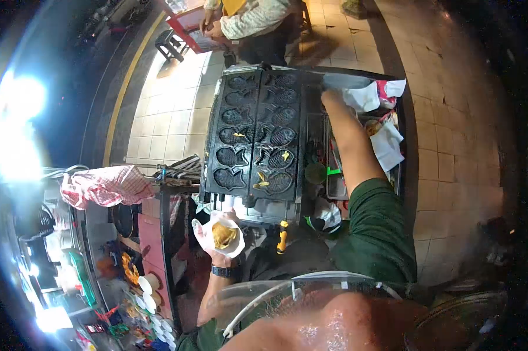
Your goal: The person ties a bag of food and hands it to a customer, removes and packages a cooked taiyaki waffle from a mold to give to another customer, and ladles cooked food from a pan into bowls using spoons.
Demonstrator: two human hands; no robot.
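Note:
My left hand (226, 256), a watch on its wrist, is closed around a white paper wrapper (200, 231) just below the front edge of the fish-shaped cake mould (253, 117). A golden-brown cake (223, 235) sits in the wrapper's opening. My right hand (332, 97) reaches far forward to the tray area right of the mould, near white papers (363, 97). Its fingers are blurred, so their state is unclear. The black mould lies open, with yellow crumbs in several fish-shaped hollows.
A yellow-handled tool (282, 237) stands at the mould's front. A metal tray (334, 186) lies under my right arm. A checked cloth (109, 186) hangs at the left by shelves of cups. Across the mould, a person (255, 23) works at a red table (185, 29).

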